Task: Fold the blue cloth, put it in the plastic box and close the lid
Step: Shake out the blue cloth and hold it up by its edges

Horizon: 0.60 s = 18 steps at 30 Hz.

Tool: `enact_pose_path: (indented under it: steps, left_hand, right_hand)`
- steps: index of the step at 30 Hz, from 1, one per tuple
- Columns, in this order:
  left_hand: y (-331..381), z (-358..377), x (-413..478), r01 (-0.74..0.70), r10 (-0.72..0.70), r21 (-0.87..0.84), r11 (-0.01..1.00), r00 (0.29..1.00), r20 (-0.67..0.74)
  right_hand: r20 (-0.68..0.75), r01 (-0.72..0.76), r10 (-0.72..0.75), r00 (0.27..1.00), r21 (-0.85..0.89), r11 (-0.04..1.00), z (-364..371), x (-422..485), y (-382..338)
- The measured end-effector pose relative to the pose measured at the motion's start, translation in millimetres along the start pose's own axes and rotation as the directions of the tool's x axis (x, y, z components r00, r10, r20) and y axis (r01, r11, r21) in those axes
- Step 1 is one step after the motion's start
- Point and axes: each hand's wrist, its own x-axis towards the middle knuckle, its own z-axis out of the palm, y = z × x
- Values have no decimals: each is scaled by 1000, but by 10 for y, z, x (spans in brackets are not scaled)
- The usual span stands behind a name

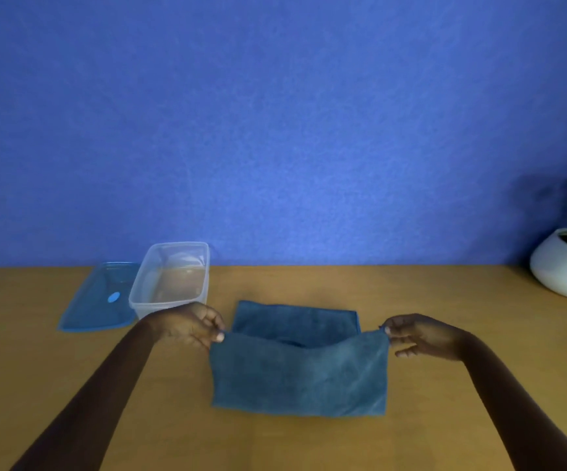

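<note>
The blue cloth (299, 375) lies on the wooden table in front of me, its near half lifted and doubled over toward the far edge. My left hand (190, 326) pinches the raised left corner. My right hand (418, 336) pinches the raised right corner. The lifted edge sags a little between them. A clear plastic box (170, 280) stands open and empty at the back left, just behind my left hand. Its blue lid (100, 299) lies flat on the table to the left of the box.
A white pot with a green plant (562, 266) stands at the far right near the blue wall. The wooden table (309, 447) runs up to that wall.
</note>
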Motion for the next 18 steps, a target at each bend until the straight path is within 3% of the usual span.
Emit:
enact_pose_path:
  steps: [5,9,14,18]
  left_hand:
    - [-60,82,238,-152,81,-168,974,926,-369]
    - [-73,225,493,-217,42,-232,948,810,-585]
    - [-45,317,715,-230,73,-112,967,668,-741]
    - [7,318,850,-234,122,-29,972,603,-789]
  right_hand:
    - [-285,107,-82,955,74,991,93,272,33]
    - [-465,186,-111,878,119,975,258,549,33]
    - [-634,234,-136,762,73,969,372,873,91]
    - [-724,224,-167,670,-17,974,375,1043,154]
